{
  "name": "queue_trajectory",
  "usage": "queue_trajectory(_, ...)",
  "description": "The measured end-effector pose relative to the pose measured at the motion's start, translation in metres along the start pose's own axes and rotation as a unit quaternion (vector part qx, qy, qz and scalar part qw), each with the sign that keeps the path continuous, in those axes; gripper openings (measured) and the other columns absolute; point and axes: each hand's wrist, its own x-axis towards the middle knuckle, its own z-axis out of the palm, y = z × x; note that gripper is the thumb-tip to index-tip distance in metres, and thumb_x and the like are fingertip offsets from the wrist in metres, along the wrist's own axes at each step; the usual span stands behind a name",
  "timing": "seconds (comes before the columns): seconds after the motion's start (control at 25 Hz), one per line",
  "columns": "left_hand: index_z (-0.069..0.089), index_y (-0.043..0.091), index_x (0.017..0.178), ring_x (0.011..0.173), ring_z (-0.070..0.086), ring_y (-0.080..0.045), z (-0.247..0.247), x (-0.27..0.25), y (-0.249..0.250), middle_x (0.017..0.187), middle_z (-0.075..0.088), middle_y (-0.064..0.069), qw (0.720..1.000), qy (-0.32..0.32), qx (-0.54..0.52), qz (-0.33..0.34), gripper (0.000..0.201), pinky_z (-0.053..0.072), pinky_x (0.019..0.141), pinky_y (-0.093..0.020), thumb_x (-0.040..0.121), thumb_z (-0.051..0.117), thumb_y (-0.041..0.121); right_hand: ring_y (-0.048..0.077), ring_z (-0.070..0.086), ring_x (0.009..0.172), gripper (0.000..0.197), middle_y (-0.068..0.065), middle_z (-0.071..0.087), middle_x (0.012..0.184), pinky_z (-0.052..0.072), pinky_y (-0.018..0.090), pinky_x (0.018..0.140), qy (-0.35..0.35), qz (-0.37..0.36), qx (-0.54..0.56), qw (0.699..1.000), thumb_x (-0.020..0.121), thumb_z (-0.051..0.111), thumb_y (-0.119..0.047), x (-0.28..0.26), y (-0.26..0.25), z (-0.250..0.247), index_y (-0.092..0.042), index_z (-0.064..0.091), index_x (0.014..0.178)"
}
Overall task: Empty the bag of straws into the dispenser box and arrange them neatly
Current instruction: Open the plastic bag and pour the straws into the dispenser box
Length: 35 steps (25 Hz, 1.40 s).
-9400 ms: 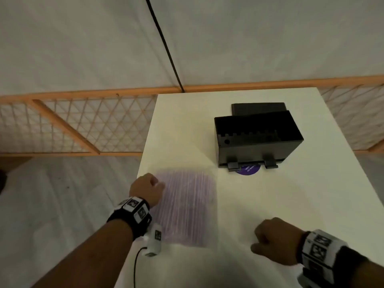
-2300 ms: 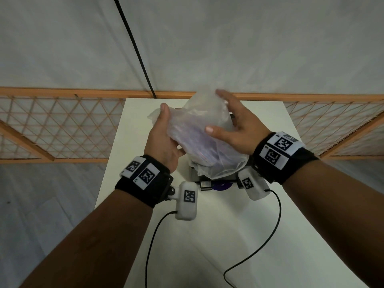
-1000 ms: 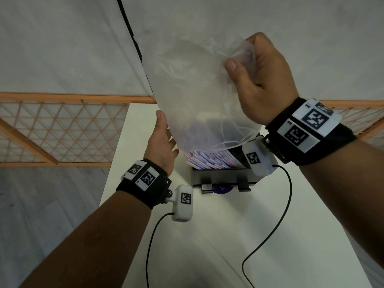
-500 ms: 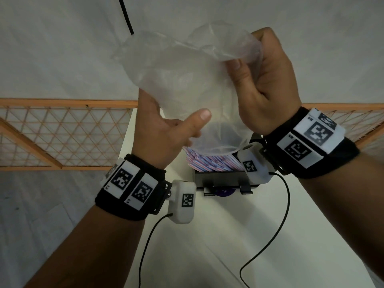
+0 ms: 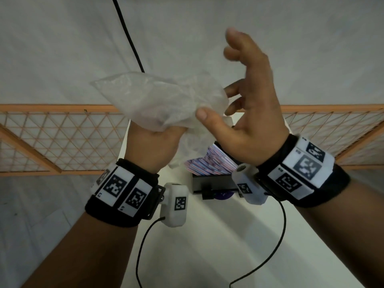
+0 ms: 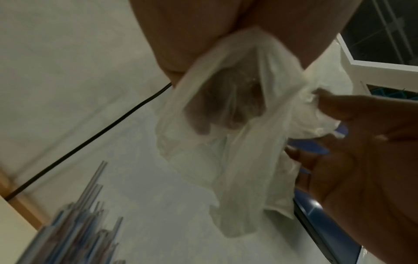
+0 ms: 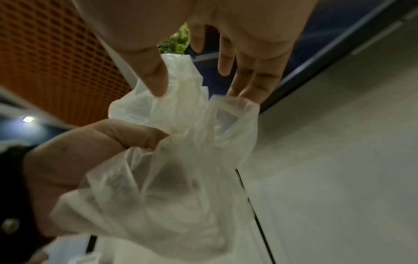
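Two worries as I watch: left hand (image 5: 153, 146) clutches the crumpled clear plastic bag (image 5: 162, 102), right hand (image 5: 247, 113) splayed beside it — the striped straws (image 5: 209, 163) heaped askew at 12 o'clock in the black dispenser box (image 5: 209, 180) could spill.

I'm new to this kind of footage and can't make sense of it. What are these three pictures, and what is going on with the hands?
No machine here: a person wears a camera on the head and one on each wrist. The head view looks down at both hands. The left hand has a grip on a crumpled clear bag, which looks empty. The right hand is open beside it, thumb touching the plastic. Below, on the white table, striped straws fill a black box. The wrist views show the same bag from underneath.
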Motion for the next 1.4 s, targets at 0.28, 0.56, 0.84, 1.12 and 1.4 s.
queue_trajectory(0.28, 0.036, 0.007, 0.133, 0.099, 0.071, -0.012, 0.014, -0.005, 0.006, 0.118, 0.061, -0.009, 0.977, -0.149, -0.149, 0.043, 0.077, 0.060, 0.079, -0.029, 0.073, 0.082, -0.008, 0.018, 0.061, 0.072, 0.035, 0.007, 0.066, 0.080, 0.050, 0.037, 0.066, -0.020, 0.101, -0.085, 0.991, 0.098, 0.052, -0.034, -0.015, 0.026, 0.016, -0.003, 0.068, 0.092)
queue_trajectory(0.56, 0.050, 0.011, 0.142, 0.127, 0.044, -0.017, 0.033, -0.010, -0.004, 0.137, 0.048, -0.007, 0.948, -0.153, 0.113, 0.254, 0.095, 0.046, 0.107, -0.037, 0.057, 0.092, 0.013, 0.006, 0.037, 0.039, 0.051, -0.008, 0.041, 0.042, 0.030, 0.023, 0.043, -0.067, 0.302, 0.083, 0.947, 0.103, 0.044, -0.018, -0.015, 0.023, 0.019, -0.015, 0.043, 0.052)
queue_trajectory(0.84, 0.043, 0.030, 0.118, 0.083, 0.063, -0.011, 0.017, -0.016, -0.026, 0.099, 0.057, 0.008, 0.985, -0.152, 0.037, 0.077, 0.063, 0.054, 0.062, -0.024, 0.068, 0.075, 0.008, 0.016, 0.057, 0.078, 0.026, -0.004, 0.059, 0.088, 0.048, 0.036, 0.070, -0.159, 0.209, 0.078, 0.962, 0.087, 0.057, -0.039, -0.044, 0.034, 0.016, -0.016, 0.056, 0.099)
queue_trajectory(1.12, 0.053, 0.026, 0.077, 0.054, 0.049, 0.001, -0.007, -0.022, -0.057, 0.067, 0.056, 0.021, 0.999, 0.014, -0.001, -0.029, 0.027, 0.041, 0.046, -0.021, 0.069, 0.056, 0.001, 0.017, 0.066, 0.075, 0.030, -0.003, 0.069, 0.076, 0.053, 0.029, 0.072, -0.121, 0.343, 0.002, 0.932, 0.087, 0.057, -0.052, -0.083, 0.074, 0.014, -0.024, 0.065, 0.083)
queue_trajectory(1.4, 0.050, 0.008, 0.106, 0.109, 0.055, -0.037, 0.000, -0.033, -0.132, 0.122, 0.052, -0.018, 0.945, -0.073, 0.184, -0.260, 0.017, 0.043, 0.085, -0.038, 0.089, 0.056, 0.010, 0.026, 0.058, 0.092, 0.030, 0.001, 0.059, 0.098, 0.050, 0.038, 0.084, -0.335, 0.375, -0.277, 0.819, 0.070, 0.066, -0.021, -0.140, 0.117, 0.013, -0.019, 0.061, 0.100)
